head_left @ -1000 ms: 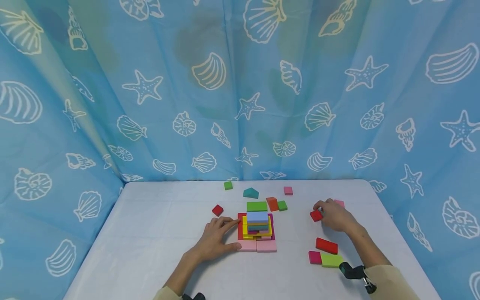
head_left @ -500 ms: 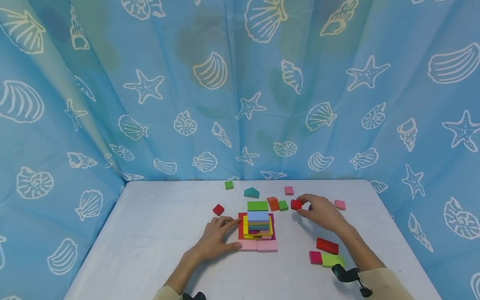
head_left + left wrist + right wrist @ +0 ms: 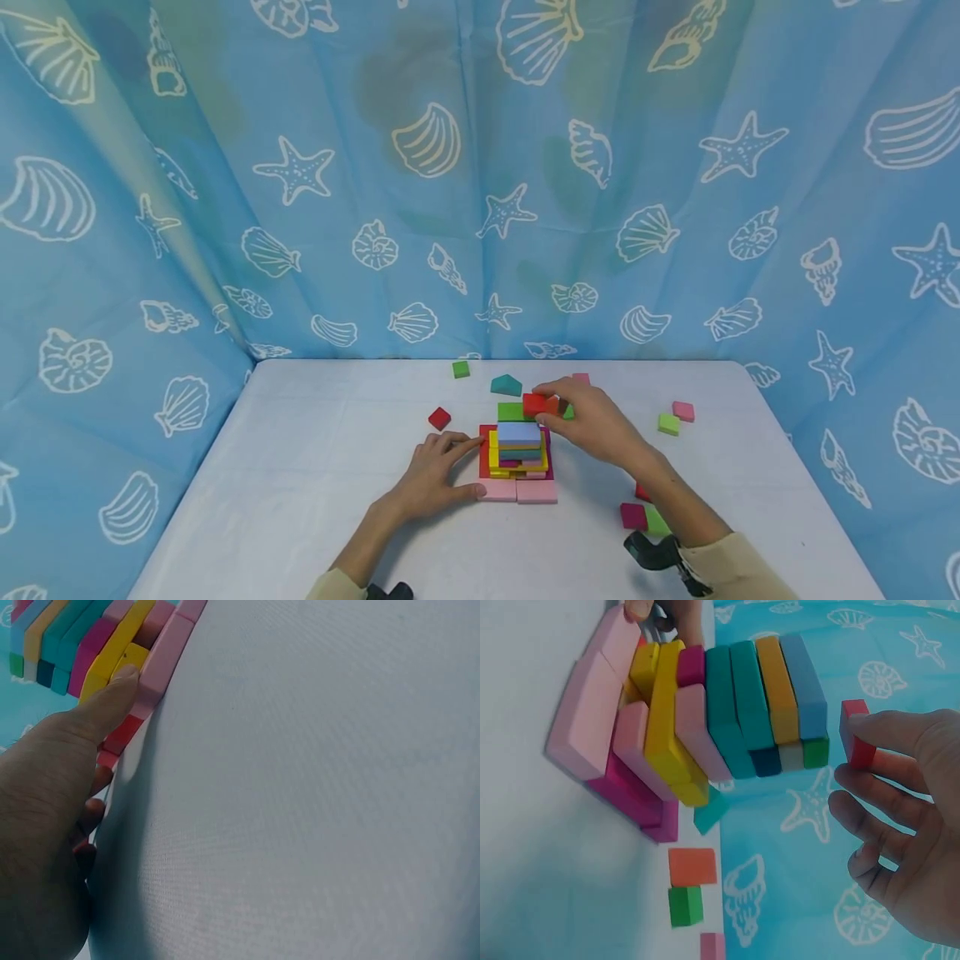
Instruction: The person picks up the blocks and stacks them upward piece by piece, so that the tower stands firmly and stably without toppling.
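Observation:
A stacked tower of coloured wooden blocks [image 3: 519, 434] stands mid-table, with pink blocks [image 3: 536, 492] along its front base. Between thumb and fingers, my right hand [image 3: 596, 423] pinches a small red block [image 3: 535, 405]. In the right wrist view, that red block [image 3: 861, 742] is in the air near the tower's blue top block [image 3: 803, 682], with a gap between them. My left hand [image 3: 433, 477] rests at the tower's left base with thumb and index finger spread. Its thumb [image 3: 120, 694] touches a front pink block [image 3: 166, 656]; the index finger reaches the red side block [image 3: 483, 459].
Behind the tower lie a teal block [image 3: 506, 385] and a green cube [image 3: 461, 369]. A red cube [image 3: 439, 418] is at left. To the right are lime [image 3: 669, 425], pink [image 3: 683, 411] and magenta [image 3: 633, 517] blocks. A shell-print curtain [image 3: 480, 208] hangs behind the table.
My right hand has carried the red block leftward from the table's right side to the tower, uncovering a lime block there. My left hand stays at the tower's base.

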Demonstrator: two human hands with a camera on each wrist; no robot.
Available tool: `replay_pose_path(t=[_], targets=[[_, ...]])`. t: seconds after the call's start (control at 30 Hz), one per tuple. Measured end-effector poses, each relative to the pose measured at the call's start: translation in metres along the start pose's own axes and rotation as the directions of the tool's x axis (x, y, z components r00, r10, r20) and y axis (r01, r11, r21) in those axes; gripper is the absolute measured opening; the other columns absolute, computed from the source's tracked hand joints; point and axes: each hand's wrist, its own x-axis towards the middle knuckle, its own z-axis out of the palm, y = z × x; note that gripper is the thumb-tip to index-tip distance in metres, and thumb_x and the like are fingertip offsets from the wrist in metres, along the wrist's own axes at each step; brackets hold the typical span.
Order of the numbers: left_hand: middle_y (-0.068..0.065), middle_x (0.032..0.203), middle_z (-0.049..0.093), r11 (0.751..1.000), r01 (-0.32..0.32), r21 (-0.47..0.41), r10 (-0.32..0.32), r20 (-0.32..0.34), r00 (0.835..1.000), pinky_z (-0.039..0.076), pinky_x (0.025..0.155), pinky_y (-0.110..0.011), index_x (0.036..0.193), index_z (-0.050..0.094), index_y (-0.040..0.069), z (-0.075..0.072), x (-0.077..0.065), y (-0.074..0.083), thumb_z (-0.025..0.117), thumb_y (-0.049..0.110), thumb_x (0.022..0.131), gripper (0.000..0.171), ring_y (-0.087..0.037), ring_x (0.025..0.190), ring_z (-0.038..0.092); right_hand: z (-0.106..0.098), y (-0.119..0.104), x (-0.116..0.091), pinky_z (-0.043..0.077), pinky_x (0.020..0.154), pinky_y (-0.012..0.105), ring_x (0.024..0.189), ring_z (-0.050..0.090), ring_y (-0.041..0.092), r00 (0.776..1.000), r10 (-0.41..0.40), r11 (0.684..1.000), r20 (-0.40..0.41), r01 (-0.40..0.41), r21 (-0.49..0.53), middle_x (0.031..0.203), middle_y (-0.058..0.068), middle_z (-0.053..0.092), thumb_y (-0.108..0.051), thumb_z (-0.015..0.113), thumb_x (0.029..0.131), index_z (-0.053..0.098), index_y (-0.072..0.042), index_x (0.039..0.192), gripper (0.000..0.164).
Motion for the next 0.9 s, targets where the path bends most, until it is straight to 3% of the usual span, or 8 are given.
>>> replay_pose_path(t=[0.47, 0.9], targets=[[0.003, 0.144, 0.047, 0.999, 0.029, -0.026, -0.029, 0.024, 0.999, 0.038, 0.103, -0.047, 0.153, 0.040, 0.040, 0.000, 0.000, 0.000, 0.068, 0.070, 0.080, 0.083, -0.021, 0.134, 0.037, 0.010, 0.002, 0.006, 0.056, 0.078, 0.029, 0.105, 0.060, 0.023, 0.999, 0.046, 0.995, 0.014, -0.047, 0.089, 0.124, 0.000, 0.066, -0.025, 0.078, 0.090, 0.063, -0.019, 0.136, 0.049], [0.001, 0.143, 0.048, 1.000, 0.013, -0.016, -0.013, 0.006, 1.000, 0.040, 0.101, -0.047, 0.153, 0.042, 0.038, -0.001, -0.001, 0.002, 0.070, 0.067, 0.081, 0.083, -0.021, 0.132, 0.038, 0.012, 0.009, 0.007, 0.055, 0.074, 0.026, 0.102, 0.058, 0.020, 0.998, 0.016, 0.987, 0.054, -0.024, 0.159, 0.123, -0.002, 0.065, -0.028, 0.077, 0.090, 0.061, -0.017, 0.138, 0.052]])
